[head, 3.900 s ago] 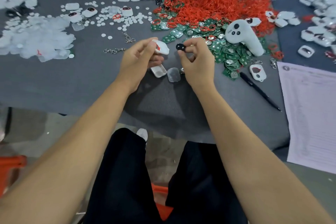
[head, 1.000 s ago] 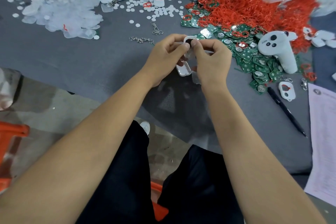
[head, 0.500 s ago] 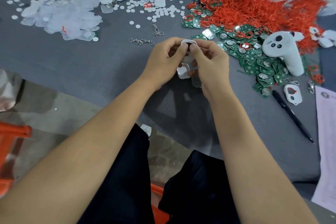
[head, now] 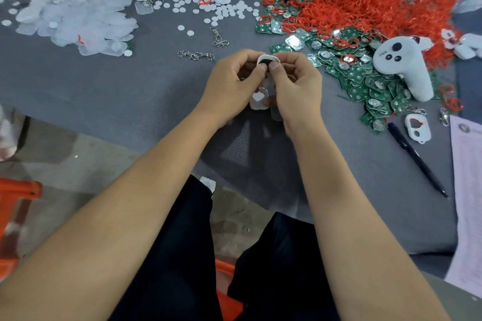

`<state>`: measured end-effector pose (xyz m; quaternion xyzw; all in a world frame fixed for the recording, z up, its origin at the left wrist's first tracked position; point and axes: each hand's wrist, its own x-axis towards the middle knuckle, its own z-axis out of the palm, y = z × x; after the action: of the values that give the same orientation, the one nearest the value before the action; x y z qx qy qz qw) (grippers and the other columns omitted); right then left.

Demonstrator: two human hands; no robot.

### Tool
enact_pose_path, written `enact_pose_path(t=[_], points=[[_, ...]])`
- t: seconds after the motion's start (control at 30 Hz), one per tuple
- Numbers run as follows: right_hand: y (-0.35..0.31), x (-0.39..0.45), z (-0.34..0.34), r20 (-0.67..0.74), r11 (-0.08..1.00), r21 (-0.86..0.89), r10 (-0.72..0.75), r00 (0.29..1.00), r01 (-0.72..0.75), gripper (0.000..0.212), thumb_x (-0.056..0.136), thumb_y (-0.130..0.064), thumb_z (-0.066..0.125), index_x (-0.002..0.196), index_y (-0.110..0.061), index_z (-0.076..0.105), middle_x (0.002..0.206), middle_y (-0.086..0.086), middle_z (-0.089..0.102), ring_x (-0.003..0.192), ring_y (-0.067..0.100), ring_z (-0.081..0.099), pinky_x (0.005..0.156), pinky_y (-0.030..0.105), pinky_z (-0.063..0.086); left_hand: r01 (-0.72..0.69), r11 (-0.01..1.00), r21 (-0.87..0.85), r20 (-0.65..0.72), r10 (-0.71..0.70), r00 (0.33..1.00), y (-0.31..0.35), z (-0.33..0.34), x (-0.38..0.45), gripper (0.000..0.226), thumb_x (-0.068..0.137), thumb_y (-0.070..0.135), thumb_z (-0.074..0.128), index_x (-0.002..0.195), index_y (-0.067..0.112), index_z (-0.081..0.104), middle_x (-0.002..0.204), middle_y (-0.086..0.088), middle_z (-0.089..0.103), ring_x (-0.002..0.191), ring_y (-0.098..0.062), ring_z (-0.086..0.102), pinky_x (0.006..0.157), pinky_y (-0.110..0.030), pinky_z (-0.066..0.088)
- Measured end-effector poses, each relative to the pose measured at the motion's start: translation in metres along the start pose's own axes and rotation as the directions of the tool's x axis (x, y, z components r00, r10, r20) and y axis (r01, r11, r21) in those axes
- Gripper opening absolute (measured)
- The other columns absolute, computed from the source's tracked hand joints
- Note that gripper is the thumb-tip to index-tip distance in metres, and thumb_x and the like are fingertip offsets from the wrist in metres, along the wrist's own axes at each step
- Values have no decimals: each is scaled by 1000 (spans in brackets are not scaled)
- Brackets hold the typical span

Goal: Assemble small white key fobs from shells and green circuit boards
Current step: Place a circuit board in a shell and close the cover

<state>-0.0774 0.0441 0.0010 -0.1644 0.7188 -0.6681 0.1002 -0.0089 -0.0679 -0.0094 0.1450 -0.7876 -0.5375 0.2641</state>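
Now both hands together above grey surface (head: 130,91): left hand (head: 229,86) and right hand (head: 297,86) pinching small white fob shell (head: 268,59), rounded, dark oval insert showing; green circuit boards (head: 365,81) heaped just right.

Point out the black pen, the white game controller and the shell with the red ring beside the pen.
black pen (head: 414,157): head view, mid-barrel
white plastic game controller (head: 403,64): head view, upper body
white shell with red ring (head: 416,128): head view, shell centre
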Motion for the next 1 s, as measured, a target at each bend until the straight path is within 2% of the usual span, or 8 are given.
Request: enact_pose_path(t=[0.07, 0.1, 0.2, 0.37, 0.6, 0.73, 0.87, 1.0], points=[[4, -5, 3, -58, 992, -74, -103, 993, 99, 10, 100, -12, 64, 97, -19, 70, 86, -4, 71, 78, 13, 69, 62, 32, 59, -15, 999, 31, -1, 15, 1000, 0, 1, -1, 19, 101, 15, 61, 117, 12, 72, 100, 0, 77, 92, -11, 73, 83, -29, 59], [5, -8, 4, -88, 983, -115, -155, 984, 144, 10, 100, -12, 64, 97, -20, 70, 84, -8, 71, 76, 6, 67, 68, 25, 56, -20, 999, 44, 3, 20, 1000, 0, 1, -1, 19, 101, 15, 61, 117, 12, 71, 100, 0, 76, 92, -11, 72, 84, -31, 59], [7, -12, 7, -115, 968, -165, -207, 972, 187, 11, 99, -12, 64, 103, -19, 72, 86, -14, 70, 75, -4, 64, 70, 13, 48, -19, 999, 32, 10, 19, 1000, 0, 0, 0, 16, 102, 13, 60, 116, 13, 69, 101, 0, 75, 93, -12, 72, 85, -32, 58], [7, -10, 4, -85, 966, -213, -170, 982, 149, 14, 98, -14, 66, 108, -11, 75, 89, -4, 75, 80, 9, 70, 74, 33, 59, -15, 1000, 24, 7, 15, 1000, 2, -2, 0, 18, 104, 9, 58, 119, 9, 67, 104, -2, 74, 94, -14, 70, 84, -30, 58], [5, -11, 5, -158, 976, -195, -132, 979, 100, 10, 97, -14, 66, 101, -9, 73, 83, 1, 73, 75, 16, 69, 69, 34, 56, -68, 989, 130, 63, 61, 996, 9, 1, -4, 29, 105, 7, 54, 132, 8, 64, 118, -3, 73, 108, -12, 69, 96, -32, 54], [2, -16, 6, -172, 964, -221, -191, 966, 151, 17, 99, -17, 67, 111, -9, 77, 91, -5, 75, 78, 2, 65, 75, 19, 52, -21, 999, 34, 26, 20, 999, 5, 0, -3, 28, 103, 6, 56, 130, 8, 65, 112, -5, 75, 104, -11, 71, 92, -28, 56], [-1, -26, -3, -376, 944, -182, -325, 868, 274, 13, 100, -10, 63, 104, -2, 73, 84, -14, 64, 68, -10, 55, 69, 9, 42, 13, 994, -111, -46, -18, 999, 0, -1, -3, 23, 101, 8, 57, 122, 14, 66, 105, -1, 75, 92, -5, 70, 82, -20, 54], [1, -37, -26, -424, 952, -204, -295, 857, 227, 18, 101, -7, 58, 93, 0, 72, 67, -7, 51, 57, -1, 43, 60, 12, 34, 75, 980, -185, -90, -93, 992, 0, -4, -8, 20, 99, 19, 58, 112, 27, 70, 95, 0, 78, 90, -11, 71, 85, -39, 58]])
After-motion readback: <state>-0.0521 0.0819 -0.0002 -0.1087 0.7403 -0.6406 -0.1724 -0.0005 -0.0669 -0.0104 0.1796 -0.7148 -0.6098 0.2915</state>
